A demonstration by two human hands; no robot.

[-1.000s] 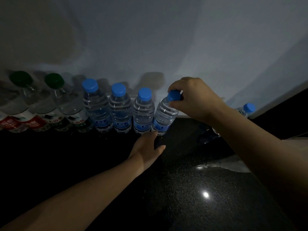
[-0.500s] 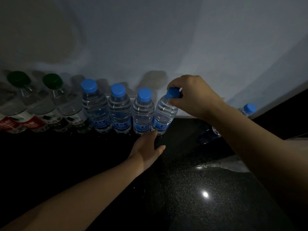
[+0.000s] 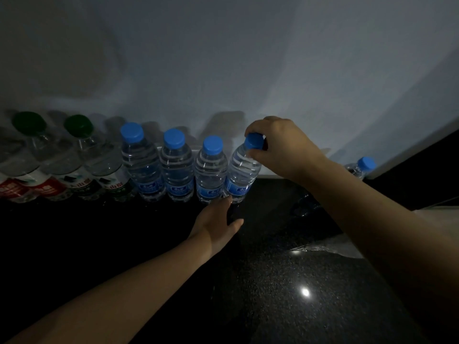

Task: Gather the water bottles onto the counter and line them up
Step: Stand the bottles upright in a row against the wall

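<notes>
**End bottle pinched at the cap, row on counter**

Nearest me, on the black counter point(image 3: 285, 281), my left hand point(image 3: 218, 219) lies with its fingers straight and the fingertips at the foot of the end bottle point(image 3: 242, 175). The end bottle leans slightly right. My right hand point(image 3: 280, 145) pinches its blue cap point(image 3: 253, 140). Left of the end bottle stand three blue-capped bottles point(image 3: 176, 170), then green-capped bottles point(image 3: 99, 160). Well to its right, past my right forearm, is a lone bottle point(image 3: 362, 166).

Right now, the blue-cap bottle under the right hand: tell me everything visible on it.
Small clear ribbed plastic bottle, water inside, blue cap on, blue label low down. It stands at the row's right end on the dark counter, top leaning right, close beside the next bottle. The right hand pinches its cap; fingertips of the left hand are at its base.
</notes>
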